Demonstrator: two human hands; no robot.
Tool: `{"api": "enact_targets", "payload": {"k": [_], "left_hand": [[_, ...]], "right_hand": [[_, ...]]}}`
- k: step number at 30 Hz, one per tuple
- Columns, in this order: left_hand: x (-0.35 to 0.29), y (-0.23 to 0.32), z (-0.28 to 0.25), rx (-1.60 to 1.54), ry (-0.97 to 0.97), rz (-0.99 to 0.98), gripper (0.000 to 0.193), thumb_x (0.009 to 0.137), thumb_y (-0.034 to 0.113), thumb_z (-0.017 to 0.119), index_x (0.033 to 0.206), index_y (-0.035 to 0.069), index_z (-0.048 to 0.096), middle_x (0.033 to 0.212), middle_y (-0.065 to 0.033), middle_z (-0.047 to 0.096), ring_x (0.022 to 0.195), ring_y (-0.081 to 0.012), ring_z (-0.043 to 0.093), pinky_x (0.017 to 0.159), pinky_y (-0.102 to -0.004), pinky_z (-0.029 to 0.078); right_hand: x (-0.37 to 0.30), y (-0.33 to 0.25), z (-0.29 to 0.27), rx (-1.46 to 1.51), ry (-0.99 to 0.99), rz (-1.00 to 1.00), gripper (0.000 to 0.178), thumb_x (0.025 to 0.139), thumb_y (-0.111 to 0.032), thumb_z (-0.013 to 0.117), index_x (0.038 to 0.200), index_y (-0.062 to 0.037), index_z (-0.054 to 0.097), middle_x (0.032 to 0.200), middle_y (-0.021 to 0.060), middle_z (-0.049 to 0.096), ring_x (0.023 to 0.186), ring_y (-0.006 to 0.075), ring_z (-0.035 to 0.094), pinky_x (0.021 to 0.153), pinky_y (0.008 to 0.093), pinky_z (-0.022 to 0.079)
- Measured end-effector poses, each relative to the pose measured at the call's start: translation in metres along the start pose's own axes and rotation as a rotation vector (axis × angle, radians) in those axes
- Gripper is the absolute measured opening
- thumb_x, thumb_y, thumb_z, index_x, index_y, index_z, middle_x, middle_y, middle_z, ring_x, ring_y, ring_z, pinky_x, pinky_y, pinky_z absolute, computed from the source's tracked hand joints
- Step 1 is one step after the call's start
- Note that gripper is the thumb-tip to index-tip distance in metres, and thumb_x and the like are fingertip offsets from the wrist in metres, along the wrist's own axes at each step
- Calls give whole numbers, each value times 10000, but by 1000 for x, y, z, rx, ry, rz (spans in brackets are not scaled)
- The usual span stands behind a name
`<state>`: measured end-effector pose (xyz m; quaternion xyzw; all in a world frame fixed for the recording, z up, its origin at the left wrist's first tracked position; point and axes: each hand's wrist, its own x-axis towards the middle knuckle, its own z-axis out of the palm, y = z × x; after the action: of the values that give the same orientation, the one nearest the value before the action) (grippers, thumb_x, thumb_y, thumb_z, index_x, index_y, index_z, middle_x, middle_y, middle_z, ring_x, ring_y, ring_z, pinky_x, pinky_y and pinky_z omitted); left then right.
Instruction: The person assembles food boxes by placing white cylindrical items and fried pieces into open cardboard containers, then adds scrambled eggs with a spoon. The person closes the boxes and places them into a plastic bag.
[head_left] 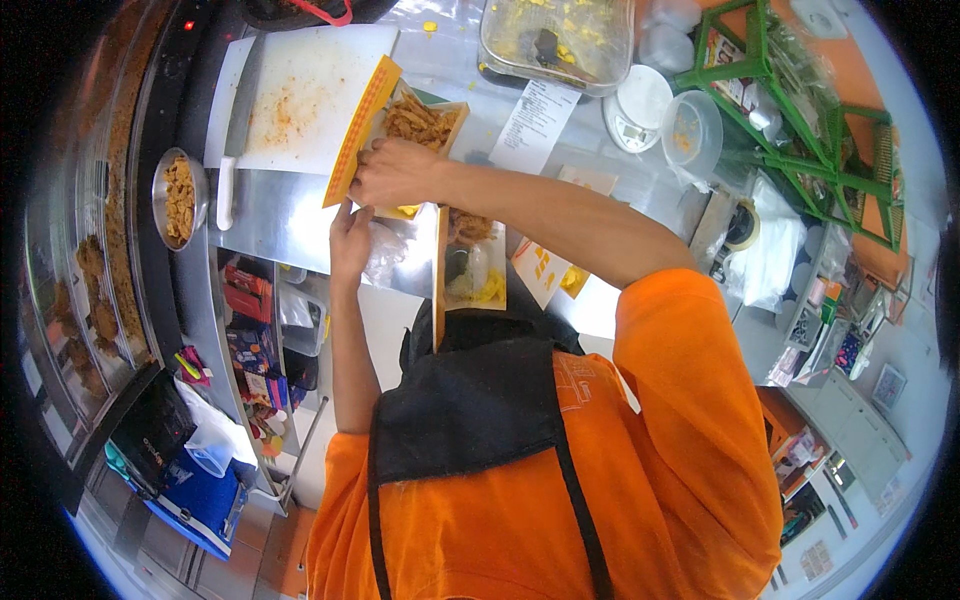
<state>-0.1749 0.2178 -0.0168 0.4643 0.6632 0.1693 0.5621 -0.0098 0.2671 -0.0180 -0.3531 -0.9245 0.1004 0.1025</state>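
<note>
An open cardboard food box [456, 128] sits on the metal counter, with fried strips [418, 120] inside. Its yellow-and-orange patterned lid [362, 128] stands raised on the left. Reaching across the box, my right hand [398, 173] has its fingers closed on the lid's near end. Just below, my left hand [351, 236] pinches the lid's near corner. Part of the box is hidden under my right hand and forearm. Closer to my body, a second open box [494, 298] holds fried food, a clear bag and something yellow. A crumpled clear bag [384, 255] lies beside my left hand.
On the left are a stained white cutting board [310, 95], a white-handled knife [226, 195] and a metal bowl [178, 198] of fried pieces. A clear tub [625, 25], paper slip [537, 120], kitchen scale [632, 130] and green rack [790, 145] stand right of the box.
</note>
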Motion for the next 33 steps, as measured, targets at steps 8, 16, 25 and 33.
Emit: {"api": "enact_targets", "payload": {"k": [8, 16, 25, 33], "left_hand": [[14, -31, -10, -67, -73, 55, 527, 927, 117, 544, 1416, -39, 425, 1083, -75, 634, 854, -104, 548, 761, -252, 442], [0, -66, 1, -144, 25, 45, 448, 882, 65, 534, 1326, 11, 558, 1411, -149, 476, 1232, -245, 507, 1082, -353, 350], [-20, -83, 18, -29, -77, 296, 359, 977, 131, 479, 1289, -21, 572, 1452, -121, 429, 1097, -222, 580, 914, -345, 492], [-106, -242, 4, 63, 643, 220, 408, 948, 276, 492, 1225, -6, 596, 1108, -138, 598, 934, -237, 603, 793, -380, 512]], "right_hand": [[8, 2, -4, -37, -115, -47, 137, 788, -185, 635, 862, -92, 703, 761, 101, 697, 776, 273, 705, 626, 401, 568], [-58, -1, -104, 278, -132, 316, 261, 865, -267, 596, 1009, -66, 678, 879, 168, 696, 852, 354, 679, 747, 471, 547], [-401, -10, -259, 326, 581, 1121, 311, 936, -162, 621, 1193, 13, 626, 1037, 103, 720, 936, 160, 676, 836, 307, 533], [-684, 53, -388, 424, 606, 1501, 336, 924, -269, 571, 1067, 22, 661, 890, 91, 712, 822, 149, 674, 747, 301, 542]]}}
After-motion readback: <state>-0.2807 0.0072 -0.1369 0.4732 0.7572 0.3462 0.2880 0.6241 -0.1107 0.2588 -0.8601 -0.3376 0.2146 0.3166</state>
